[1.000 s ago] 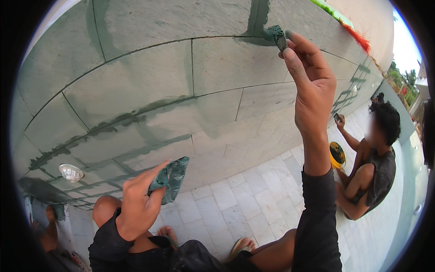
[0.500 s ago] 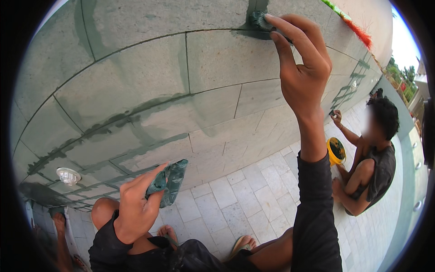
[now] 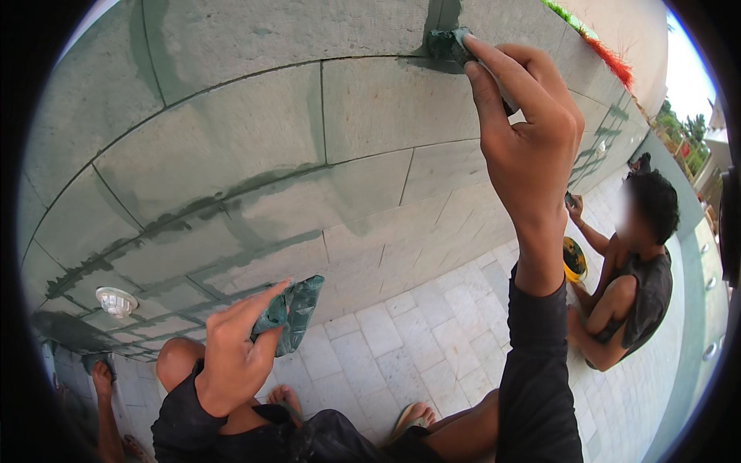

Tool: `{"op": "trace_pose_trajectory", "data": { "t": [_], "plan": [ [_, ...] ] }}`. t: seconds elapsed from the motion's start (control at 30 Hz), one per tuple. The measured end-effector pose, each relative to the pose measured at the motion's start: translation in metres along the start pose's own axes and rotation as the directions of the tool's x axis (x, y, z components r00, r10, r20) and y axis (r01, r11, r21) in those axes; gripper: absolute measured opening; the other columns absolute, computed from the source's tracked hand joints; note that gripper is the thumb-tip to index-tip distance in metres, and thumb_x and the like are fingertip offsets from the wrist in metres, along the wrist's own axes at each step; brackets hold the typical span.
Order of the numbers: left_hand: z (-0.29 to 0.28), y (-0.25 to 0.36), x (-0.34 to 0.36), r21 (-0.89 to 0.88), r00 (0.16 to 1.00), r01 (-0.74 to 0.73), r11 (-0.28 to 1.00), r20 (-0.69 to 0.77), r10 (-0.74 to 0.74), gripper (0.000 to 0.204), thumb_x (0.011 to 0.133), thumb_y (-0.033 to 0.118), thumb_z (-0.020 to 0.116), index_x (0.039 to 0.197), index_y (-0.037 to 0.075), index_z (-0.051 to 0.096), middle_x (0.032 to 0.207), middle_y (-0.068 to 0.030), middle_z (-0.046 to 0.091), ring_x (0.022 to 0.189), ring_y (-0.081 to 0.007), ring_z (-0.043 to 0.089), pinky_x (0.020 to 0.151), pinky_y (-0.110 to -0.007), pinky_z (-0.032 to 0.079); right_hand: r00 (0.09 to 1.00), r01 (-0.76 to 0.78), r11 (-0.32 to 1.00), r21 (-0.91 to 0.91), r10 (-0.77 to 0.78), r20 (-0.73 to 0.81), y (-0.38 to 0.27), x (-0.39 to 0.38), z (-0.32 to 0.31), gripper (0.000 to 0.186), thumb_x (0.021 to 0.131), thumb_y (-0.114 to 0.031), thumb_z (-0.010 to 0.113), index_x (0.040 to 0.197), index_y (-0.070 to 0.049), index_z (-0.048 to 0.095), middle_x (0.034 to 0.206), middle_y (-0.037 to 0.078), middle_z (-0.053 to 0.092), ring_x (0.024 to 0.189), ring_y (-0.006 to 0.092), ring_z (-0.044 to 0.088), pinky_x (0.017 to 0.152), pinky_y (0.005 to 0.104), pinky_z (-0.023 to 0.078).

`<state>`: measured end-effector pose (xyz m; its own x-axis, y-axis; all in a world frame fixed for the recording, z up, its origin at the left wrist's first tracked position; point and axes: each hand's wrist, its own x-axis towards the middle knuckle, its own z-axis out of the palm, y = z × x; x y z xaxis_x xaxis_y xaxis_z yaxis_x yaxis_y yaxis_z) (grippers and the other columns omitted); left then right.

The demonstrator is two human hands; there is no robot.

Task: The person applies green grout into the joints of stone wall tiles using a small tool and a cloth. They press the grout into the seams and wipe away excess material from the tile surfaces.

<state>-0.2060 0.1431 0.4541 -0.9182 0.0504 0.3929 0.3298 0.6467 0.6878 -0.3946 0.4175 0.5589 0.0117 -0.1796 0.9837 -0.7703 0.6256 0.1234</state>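
Note:
My right hand (image 3: 525,127) is raised high and presses a small dark green lump of grout (image 3: 446,42) into a joint of the tiled stone wall (image 3: 255,147). My left hand (image 3: 235,351) is held low near my knee and grips a green plastic bag of grout (image 3: 293,312). Dark green smears run along several wall joints. Both my sleeves are black.
A person (image 3: 633,270) sits on the tiled floor (image 3: 417,339) at the right, working at the wall beside a yellow bucket (image 3: 573,258). A round white light fitting (image 3: 116,301) is set in the wall low at the left. Another person's bare foot (image 3: 100,378) shows at the lower left.
My right hand has moved up and left along the wall, pressing the grout against the upper joint. The left hand with the bag has stayed nearly still.

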Motion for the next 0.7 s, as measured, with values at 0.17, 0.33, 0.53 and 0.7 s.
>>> {"op": "trace_pose_trajectory", "data": {
  "t": [0.17,0.33,0.53,0.7],
  "plan": [
    [0.003,0.0,0.0,-0.015,1.0,-0.028,0.999,0.01,0.029,0.041,0.084,-0.01,0.064,0.125,-0.009,0.069,0.104,-0.0262,0.076,0.096,-0.0328,0.078,0.084,-0.033,0.057,1.0,0.012,1.0,-0.028,-0.012,0.007,-0.006,0.018,0.0,0.02,0.092,-0.007,0.076,0.111,-0.003,0.08,0.091,0.009,0.07,0.072,0.0188,0.065,0.065,0.0295,0.05],
    [0.0,-0.001,0.0,-0.022,0.999,0.023,0.999,0.032,-0.023,0.036,0.086,-0.009,0.065,0.122,-0.011,0.069,0.109,-0.0271,0.076,0.101,-0.0302,0.078,0.087,-0.032,0.057,0.999,-0.032,0.999,-0.032,0.032,-0.005,-0.018,0.008,0.009,0.018,0.091,-0.006,0.074,0.106,0.001,0.079,0.086,0.013,0.066,0.067,0.0239,0.062,0.063,0.0342,0.049],
    [0.002,-0.012,0.001,-0.016,0.997,-0.073,0.997,0.005,0.073,0.055,0.076,-0.013,0.061,0.13,-0.004,0.068,0.096,-0.0234,0.074,0.087,-0.0373,0.076,0.08,-0.035,0.057,0.984,-0.16,0.987,0.0,0.159,0.085,-0.028,0.002,0.006,0.018,0.089,-0.005,0.072,0.103,0.003,0.079,0.081,0.015,0.065,0.064,0.0277,0.062,0.062,0.0359,0.049],
    [0.002,-0.013,0.001,-0.01,0.993,-0.118,0.993,0.01,0.118,0.056,0.075,-0.013,0.062,0.131,-0.004,0.068,0.094,-0.0235,0.073,0.083,-0.0366,0.075,0.076,-0.035,0.057,0.837,-0.489,0.868,0.083,0.44,0.324,-0.023,0.014,-0.027,0.02,0.098,-0.016,0.073,0.112,-0.006,0.083,0.078,0.004,0.072,0.066,0.007,0.063,0.063,0.022,0.048]
  ]
}}
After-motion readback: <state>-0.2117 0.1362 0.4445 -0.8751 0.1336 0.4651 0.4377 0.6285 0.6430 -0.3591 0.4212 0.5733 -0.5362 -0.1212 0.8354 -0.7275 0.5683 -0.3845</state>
